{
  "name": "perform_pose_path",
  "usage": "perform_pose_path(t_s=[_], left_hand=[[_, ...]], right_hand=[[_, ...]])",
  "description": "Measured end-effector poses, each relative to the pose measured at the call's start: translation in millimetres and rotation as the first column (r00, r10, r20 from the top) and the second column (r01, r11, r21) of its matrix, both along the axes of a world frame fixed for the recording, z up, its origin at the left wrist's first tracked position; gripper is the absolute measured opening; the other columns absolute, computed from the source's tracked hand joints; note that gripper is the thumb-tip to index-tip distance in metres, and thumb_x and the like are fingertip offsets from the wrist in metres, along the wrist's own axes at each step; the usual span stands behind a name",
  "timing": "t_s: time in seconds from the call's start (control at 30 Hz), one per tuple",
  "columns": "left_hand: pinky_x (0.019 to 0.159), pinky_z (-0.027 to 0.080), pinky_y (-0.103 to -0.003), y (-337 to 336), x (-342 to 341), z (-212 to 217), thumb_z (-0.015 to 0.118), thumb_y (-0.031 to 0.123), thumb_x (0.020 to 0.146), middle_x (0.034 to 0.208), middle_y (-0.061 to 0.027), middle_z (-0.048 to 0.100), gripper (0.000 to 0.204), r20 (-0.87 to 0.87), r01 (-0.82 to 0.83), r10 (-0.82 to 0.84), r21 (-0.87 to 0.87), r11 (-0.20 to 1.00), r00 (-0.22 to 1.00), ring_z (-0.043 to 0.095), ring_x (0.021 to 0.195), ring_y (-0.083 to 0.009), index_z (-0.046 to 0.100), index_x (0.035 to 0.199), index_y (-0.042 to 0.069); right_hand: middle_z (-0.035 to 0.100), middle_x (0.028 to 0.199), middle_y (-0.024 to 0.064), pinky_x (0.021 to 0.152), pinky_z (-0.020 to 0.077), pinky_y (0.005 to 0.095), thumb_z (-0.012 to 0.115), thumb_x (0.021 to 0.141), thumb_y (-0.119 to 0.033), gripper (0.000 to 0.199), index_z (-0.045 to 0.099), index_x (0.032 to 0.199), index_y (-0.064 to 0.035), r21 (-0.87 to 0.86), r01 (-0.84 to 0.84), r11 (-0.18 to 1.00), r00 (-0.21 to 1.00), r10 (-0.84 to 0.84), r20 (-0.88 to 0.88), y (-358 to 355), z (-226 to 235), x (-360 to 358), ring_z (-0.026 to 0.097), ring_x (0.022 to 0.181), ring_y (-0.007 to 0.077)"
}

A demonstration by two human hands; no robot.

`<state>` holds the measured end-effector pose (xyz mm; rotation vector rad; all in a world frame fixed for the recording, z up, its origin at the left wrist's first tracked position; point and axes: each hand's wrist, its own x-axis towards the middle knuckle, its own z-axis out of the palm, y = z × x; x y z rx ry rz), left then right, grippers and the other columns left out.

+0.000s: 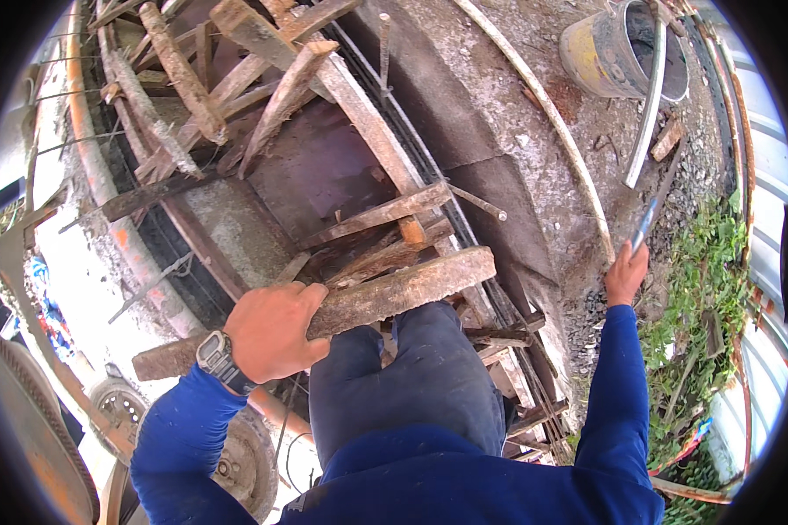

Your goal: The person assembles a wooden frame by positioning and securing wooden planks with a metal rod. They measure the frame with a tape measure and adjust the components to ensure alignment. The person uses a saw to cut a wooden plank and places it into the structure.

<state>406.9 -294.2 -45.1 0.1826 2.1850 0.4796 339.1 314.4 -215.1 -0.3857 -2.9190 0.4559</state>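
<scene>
A rough, cement-stained wooden plank (411, 289) lies slantwise across my front, above my thighs. My left hand (276, 331) is wrapped over it left of its middle, and a watch (225, 359) is on that wrist. Out to the right, my right hand (627, 273) is closed on a long thin tool with a blue handle (645, 224). Its narrow dark end points up and away over the gravel, too blurred to name its kind. Just beyond the plank, a shorter wooden piece (381, 216) crosses a timber-edged opening.
Loose timbers (184, 74) are heaped at the far left. A dirty bucket (591, 52) lies tipped at the far right, near pale curved pipes (552, 109). Weeds (700, 289) grow along a corrugated metal sheet (766, 219). A wheel (245, 468) stands at the lower left.
</scene>
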Motion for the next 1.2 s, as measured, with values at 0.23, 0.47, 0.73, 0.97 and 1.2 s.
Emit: perform_pose_path(t_s=[0.23,0.47,0.73,0.97,1.2], left_hand=[[0.076,0.054,-0.054,-1,34,36,0.072,0.034,0.077,0.085,-0.0270,0.069,0.053,0.066,-0.192,0.205,-0.166,0.967,0.977,0.069,0.084,-0.0461,0.062,0.113,-0.004],[0.077,0.053,-0.055,-15,89,32,0.072,0.034,0.079,0.083,-0.0280,0.070,0.063,-0.043,-0.430,0.429,-0.170,0.887,0.902,0.069,0.084,-0.0473,0.057,0.125,-0.007],[0.101,0.048,-0.045,-31,149,0,0.074,0.036,0.088,0.126,-0.0327,0.064,0.073,0.172,-0.684,0.662,0.150,0.714,0.729,0.063,0.121,-0.0424,0.046,0.140,-0.007],[0.113,0.040,-0.037,-43,191,14,0.072,0.025,0.092,0.142,-0.0186,0.058,0.076,0.434,-0.857,0.759,0.405,0.317,0.486,0.054,0.131,-0.0256,0.041,0.152,-0.008],[0.108,0.043,-0.035,-71,245,45,0.071,0.026,0.093,0.134,-0.0186,0.062,0.069,0.449,-0.863,0.833,0.500,0.065,0.323,0.057,0.123,-0.0234,0.046,0.147,-0.008]], right_hand=[[0.056,0.089,0.0030,0.068,0.0435,0.0308,0.056,0.109,-0.027,0.026,0.060,0.117,-0.0018,-0.528,0.136,0.838,0.957,-0.248,-0.148,-27,65,10,0.051,0.080,0.0120],[0.058,0.094,0.0040,0.077,0.0374,0.0271,0.054,0.108,-0.030,0.029,0.061,0.119,-0.0033,-0.518,-0.283,0.807,0.845,-0.045,-0.532,-76,187,-12,0.048,0.083,0.0127],[0.062,0.093,0.0048,0.073,0.0428,0.0328,0.063,0.097,-0.014,0.009,0.062,0.099,-0.0055,-0.751,-0.424,0.506,0.819,0.568,-0.080,-223,245,4,0.053,0.081,0.0136],[0.061,0.079,0.0208,0.070,0.0488,0.0517,0.076,0.079,-0.010,0.023,0.057,0.085,-0.0006,-0.337,-0.870,0.361,0.311,0.931,0.194,-323,200,77,0.061,0.079,0.0453],[0.063,0.081,0.0223,0.071,0.0486,0.0549,0.075,0.086,-0.017,0.026,0.056,0.085,-0.0001,-0.242,-0.893,0.380,0.363,0.925,0.113,-409,242,63,0.063,0.079,0.0457]])
